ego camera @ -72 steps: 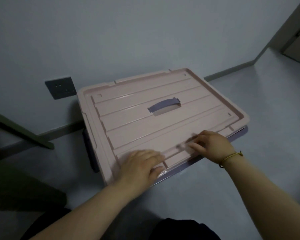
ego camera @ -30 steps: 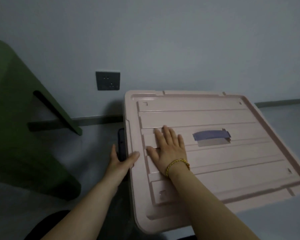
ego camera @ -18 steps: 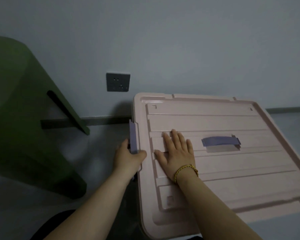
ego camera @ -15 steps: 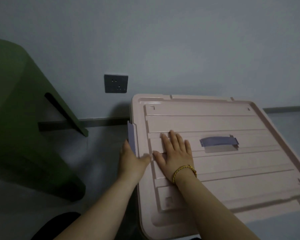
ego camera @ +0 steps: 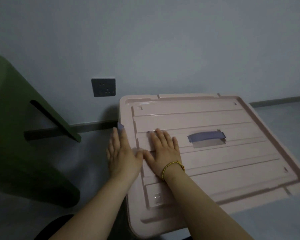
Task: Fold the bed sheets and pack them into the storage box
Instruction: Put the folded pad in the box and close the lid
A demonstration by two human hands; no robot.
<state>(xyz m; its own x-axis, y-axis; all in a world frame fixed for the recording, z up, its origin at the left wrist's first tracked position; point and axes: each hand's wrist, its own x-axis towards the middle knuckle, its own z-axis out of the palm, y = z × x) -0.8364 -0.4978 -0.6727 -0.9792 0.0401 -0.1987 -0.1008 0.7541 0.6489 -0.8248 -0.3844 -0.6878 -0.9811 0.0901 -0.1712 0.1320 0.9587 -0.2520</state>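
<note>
The storage box stands on the floor with its pink lid (ego camera: 215, 158) on; the box body is hidden beneath. A purple handle (ego camera: 206, 135) lies in the lid's middle. A purple side latch (ego camera: 120, 126) shows at the lid's left edge. My left hand (ego camera: 121, 153) lies flat with straight fingers against that left edge, over the latch. My right hand (ego camera: 164, 151), with a yellow cord bracelet on the wrist, presses flat on the lid just right of it. No bed sheets are visible.
A dark green plastic stool (ego camera: 24, 135) stands close on the left. A grey wall socket (ego camera: 103, 87) sits on the wall behind the box, above a dark skirting board (ego camera: 93, 126). Grey floor (ego camera: 284, 118) runs to the right of the box.
My left hand, which gripped the raised purple latch, now lies flat over it at the lid's edge. My right hand stays pressed on the lid.
</note>
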